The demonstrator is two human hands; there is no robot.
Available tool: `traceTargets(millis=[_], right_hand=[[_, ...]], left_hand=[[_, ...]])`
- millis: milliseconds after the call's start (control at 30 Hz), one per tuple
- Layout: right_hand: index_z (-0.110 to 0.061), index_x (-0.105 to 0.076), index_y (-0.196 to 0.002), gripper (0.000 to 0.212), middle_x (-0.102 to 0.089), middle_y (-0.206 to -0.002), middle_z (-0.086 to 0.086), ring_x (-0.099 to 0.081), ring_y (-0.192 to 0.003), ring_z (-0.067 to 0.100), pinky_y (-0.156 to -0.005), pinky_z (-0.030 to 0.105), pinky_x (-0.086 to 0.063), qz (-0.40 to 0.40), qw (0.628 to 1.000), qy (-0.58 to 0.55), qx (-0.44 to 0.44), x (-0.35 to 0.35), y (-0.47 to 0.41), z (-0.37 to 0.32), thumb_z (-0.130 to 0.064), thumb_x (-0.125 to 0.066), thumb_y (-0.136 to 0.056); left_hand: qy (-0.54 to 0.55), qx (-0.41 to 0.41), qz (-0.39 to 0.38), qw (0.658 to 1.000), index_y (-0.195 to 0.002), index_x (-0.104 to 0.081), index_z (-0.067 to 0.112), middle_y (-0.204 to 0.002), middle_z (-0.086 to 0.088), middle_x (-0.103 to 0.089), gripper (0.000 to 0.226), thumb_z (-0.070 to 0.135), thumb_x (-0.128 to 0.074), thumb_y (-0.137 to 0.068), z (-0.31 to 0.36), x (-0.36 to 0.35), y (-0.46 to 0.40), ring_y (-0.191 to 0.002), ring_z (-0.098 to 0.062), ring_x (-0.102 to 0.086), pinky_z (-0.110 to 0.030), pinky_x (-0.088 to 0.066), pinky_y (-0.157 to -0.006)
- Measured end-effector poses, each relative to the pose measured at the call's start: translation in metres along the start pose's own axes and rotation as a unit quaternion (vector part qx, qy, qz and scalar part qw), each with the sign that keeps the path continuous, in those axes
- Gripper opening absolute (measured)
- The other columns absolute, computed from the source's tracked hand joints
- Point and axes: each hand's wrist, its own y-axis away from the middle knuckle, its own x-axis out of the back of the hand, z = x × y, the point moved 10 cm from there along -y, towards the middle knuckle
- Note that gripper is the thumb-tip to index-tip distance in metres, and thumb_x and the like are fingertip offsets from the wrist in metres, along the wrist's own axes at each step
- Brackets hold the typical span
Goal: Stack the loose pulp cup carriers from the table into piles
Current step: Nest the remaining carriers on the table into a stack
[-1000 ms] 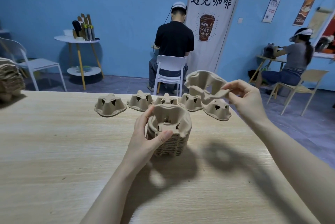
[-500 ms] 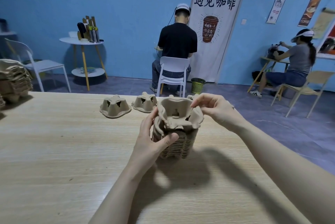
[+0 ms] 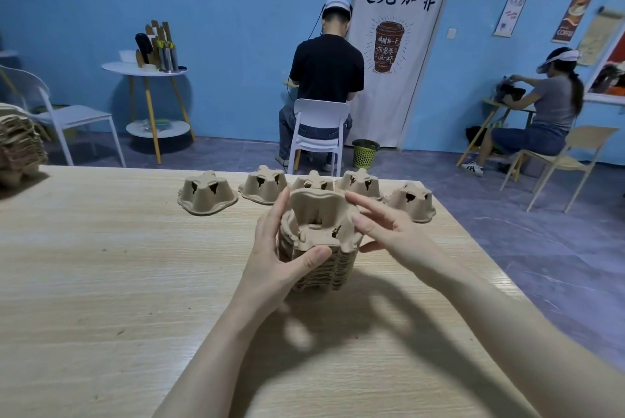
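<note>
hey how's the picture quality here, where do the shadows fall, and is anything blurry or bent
Head view: soft indoor light, no glare; the hands' shadows fall toward the camera on the table below the pile. Wide-angle lens tilts the walls and banner at the edges. Right hand fingertips look slightly soft.

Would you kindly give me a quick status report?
Left hand grips pile. Right hand open beside top carrier. Five loose carriers wait behind. Nothing blocking.

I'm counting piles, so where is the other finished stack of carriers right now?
In the head view, the other stack sits at the table's far left edge, partly cut off, in front of the white chair.
</note>
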Motion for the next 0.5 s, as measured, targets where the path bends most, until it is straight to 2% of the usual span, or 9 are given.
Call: traceTargets(millis=[100,167,267,300,367,433,500], right_hand=[[-0.033,-0.052,-0.137,0.043,-0.061,-0.120,-0.013,-0.060,-0.108,0.006,-0.087,0.034,-0.056,0.000,1.000,-0.011,0.011,-0.003,0.001,-0.001,-0.032,-0.055,-0.094],[-0.032,-0.053,-0.136,0.047,-0.064,-0.124,-0.011,-0.060,-0.113,0.006,-0.088,0.030,-0.055,-0.003,1.000,0.011,0.022,0.008,-0.004,0.003,-0.039,-0.057,-0.090],[-0.033,-0.057,-0.131,0.045,-0.062,-0.123,-0.011,-0.056,-0.117,0.009,-0.103,0.034,-0.045,0.096,0.990,0.097,0.022,0.063,-0.021,0.023,-0.039,-0.067,-0.087],[-0.032,-0.056,-0.131,0.047,-0.059,-0.124,-0.009,-0.052,-0.121,0.013,-0.106,0.036,-0.041,0.134,0.981,0.140,0.007,0.085,-0.028,0.033,-0.036,-0.070,-0.087],[-0.030,-0.051,-0.138,0.056,-0.050,-0.133,0.000,-0.038,-0.133,0.022,-0.109,0.040,-0.033,0.161,0.960,0.226,-0.045,0.119,-0.043,0.057,-0.037,-0.071,-0.086],[-0.031,-0.044,-0.143,0.063,-0.043,-0.142,0.006,-0.025,-0.138,0.028,-0.111,0.046,-0.028,0.155,0.939,0.287,-0.109,0.142,-0.059,0.083,-0.040,-0.069,-0.085],[-0.033,-0.040,-0.145,0.064,-0.040,-0.145,0.009,-0.022,-0.138,0.030,-0.110,0.048,-0.027,0.134,0.920,0.336,-0.150,0.156,-0.072,0.105,-0.042,-0.066,-0.087]], left_hand=[[-0.009,-0.014,0.013,1.000,-0.139,-0.037,0.053,-0.138,0.029,-0.041,0.087,0.045,-0.082,-0.064,0.004,0.003,0.001,-0.124,0.022,-0.039,0.002,-0.035,-0.093],[-0.010,-0.015,0.020,1.000,-0.135,-0.039,0.056,-0.137,0.029,-0.043,0.086,0.050,-0.082,-0.061,0.003,0.005,0.002,-0.125,0.019,-0.040,-0.001,-0.036,-0.095],[-0.021,-0.011,0.022,0.999,-0.134,-0.040,0.060,-0.139,0.028,-0.044,0.085,0.057,-0.079,-0.059,0.002,0.005,0.002,-0.126,0.016,-0.042,-0.009,-0.038,-0.098],[-0.024,-0.012,0.022,0.999,-0.133,-0.041,0.062,-0.139,0.028,-0.045,0.084,0.059,-0.078,-0.058,0.002,0.005,0.001,-0.126,0.015,-0.042,-0.014,-0.039,-0.100],[-0.030,-0.015,0.026,0.999,-0.131,-0.042,0.065,-0.139,0.025,-0.047,0.081,0.059,-0.078,-0.058,0.002,0.006,0.001,-0.128,0.011,-0.044,-0.025,-0.041,-0.106],[-0.034,-0.016,0.027,0.999,-0.129,-0.043,0.066,-0.138,0.023,-0.049,0.079,0.058,-0.078,-0.058,0.003,0.006,0.001,-0.129,0.006,-0.046,-0.038,-0.043,-0.110],[-0.038,-0.014,0.027,0.999,-0.130,-0.043,0.064,-0.138,0.024,-0.050,0.080,0.059,-0.079,-0.059,0.002,0.006,0.001,-0.129,0.003,-0.047,-0.046,-0.045,-0.108]])
